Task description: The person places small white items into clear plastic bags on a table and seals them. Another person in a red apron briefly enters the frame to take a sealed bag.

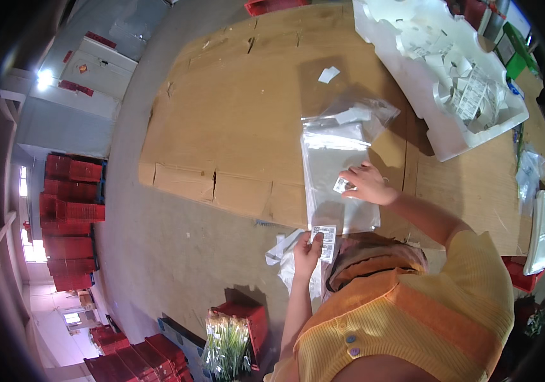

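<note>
My left hand (308, 253) pinches a strip of printed white labels (324, 242) just past the near edge of the table. Under my right hand (365, 184) lies a stack of clear plastic bags (334, 164), flat on the cardboard-covered table. The right fingers hold a small printed label (342, 184) against or just above the top bag; which of the two cannot be told. At the far end of the stack, loose clear film and a white paper piece (352, 115) lie crumpled. Beyond them rests another small white scrap (328, 74).
A white foam box (425, 105) with label strips and backing paper stands at the far right. Crumpled clear plastic (529, 174) and a white tray-like item (541, 232) lie at the right edge. Red crates (71, 215) and wrapped green stems (227, 341) stand on the floor.
</note>
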`<state>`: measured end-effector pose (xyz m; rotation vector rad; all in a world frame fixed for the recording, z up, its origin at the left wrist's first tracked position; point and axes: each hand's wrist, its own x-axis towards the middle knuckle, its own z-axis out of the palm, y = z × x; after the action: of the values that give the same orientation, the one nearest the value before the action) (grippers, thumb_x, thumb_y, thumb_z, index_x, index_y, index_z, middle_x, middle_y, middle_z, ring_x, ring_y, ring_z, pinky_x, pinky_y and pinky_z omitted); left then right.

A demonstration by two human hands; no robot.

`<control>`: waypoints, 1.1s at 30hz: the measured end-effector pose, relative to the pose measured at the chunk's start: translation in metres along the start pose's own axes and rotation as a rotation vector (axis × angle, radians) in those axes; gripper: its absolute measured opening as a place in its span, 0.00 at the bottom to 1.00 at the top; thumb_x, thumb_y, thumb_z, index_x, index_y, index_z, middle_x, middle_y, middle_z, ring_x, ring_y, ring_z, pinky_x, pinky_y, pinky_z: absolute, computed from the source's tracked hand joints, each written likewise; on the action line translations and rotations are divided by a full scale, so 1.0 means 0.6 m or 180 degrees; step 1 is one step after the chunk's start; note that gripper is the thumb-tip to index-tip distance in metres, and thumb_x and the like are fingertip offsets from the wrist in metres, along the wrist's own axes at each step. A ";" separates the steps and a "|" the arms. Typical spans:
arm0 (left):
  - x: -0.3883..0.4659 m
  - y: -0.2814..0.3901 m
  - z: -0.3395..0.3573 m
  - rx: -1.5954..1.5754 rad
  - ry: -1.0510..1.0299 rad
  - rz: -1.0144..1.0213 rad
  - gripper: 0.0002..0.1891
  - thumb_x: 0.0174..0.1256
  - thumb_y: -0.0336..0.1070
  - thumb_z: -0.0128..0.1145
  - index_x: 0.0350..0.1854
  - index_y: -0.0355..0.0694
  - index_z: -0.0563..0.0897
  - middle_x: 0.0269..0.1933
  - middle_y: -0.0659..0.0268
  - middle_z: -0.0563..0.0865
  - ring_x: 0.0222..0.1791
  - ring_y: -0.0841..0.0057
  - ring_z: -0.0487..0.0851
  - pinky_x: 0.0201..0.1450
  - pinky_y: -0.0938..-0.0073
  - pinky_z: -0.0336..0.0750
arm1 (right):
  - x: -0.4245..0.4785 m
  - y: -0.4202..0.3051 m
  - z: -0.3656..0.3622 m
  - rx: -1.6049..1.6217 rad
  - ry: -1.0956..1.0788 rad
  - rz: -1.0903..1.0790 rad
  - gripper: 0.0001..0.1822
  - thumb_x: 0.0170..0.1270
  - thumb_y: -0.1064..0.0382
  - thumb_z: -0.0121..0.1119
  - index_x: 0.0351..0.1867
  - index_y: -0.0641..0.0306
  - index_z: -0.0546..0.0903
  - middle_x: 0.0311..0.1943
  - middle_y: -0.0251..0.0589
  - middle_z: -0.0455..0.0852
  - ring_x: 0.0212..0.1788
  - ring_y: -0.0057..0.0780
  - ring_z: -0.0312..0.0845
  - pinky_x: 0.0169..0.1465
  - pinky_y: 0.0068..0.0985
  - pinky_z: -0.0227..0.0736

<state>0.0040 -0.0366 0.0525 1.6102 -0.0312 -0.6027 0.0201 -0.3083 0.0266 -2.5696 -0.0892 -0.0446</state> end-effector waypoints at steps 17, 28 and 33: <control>-0.006 -0.008 -0.006 -0.0122 0.0028 -0.0049 0.10 0.67 0.33 0.55 0.26 0.39 0.74 0.18 0.75 0.73 0.17 0.90 0.67 0.20 0.85 0.61 | 0.023 0.064 -0.061 0.2157 -0.0539 -0.0100 0.08 0.58 0.62 0.64 0.35 0.64 0.85 0.30 0.37 0.87 0.31 0.20 0.79 0.37 0.22 0.73; -0.014 0.001 -0.008 -0.0082 0.0171 0.0071 0.08 0.66 0.33 0.55 0.28 0.38 0.75 0.18 0.76 0.72 0.16 0.90 0.66 0.19 0.86 0.60 | 0.039 0.095 -0.101 0.3557 0.2676 0.0026 0.05 0.60 0.73 0.56 0.38 0.62 0.78 0.31 0.30 0.79 0.33 0.22 0.74 0.41 0.20 0.70; -0.018 0.017 0.017 -0.0534 -0.0033 0.0314 0.07 0.66 0.31 0.57 0.41 0.36 0.76 0.35 0.69 0.82 0.32 0.87 0.77 0.36 0.84 0.72 | 0.005 0.019 -0.129 0.1903 0.3325 0.0020 0.13 0.57 0.69 0.62 0.44 0.62 0.75 0.39 0.34 0.76 0.44 0.24 0.69 0.51 0.24 0.66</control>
<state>-0.0060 -0.0436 0.0661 1.4345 -0.0657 -0.5237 0.0232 -0.3595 0.0858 -1.6877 0.2613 -1.1391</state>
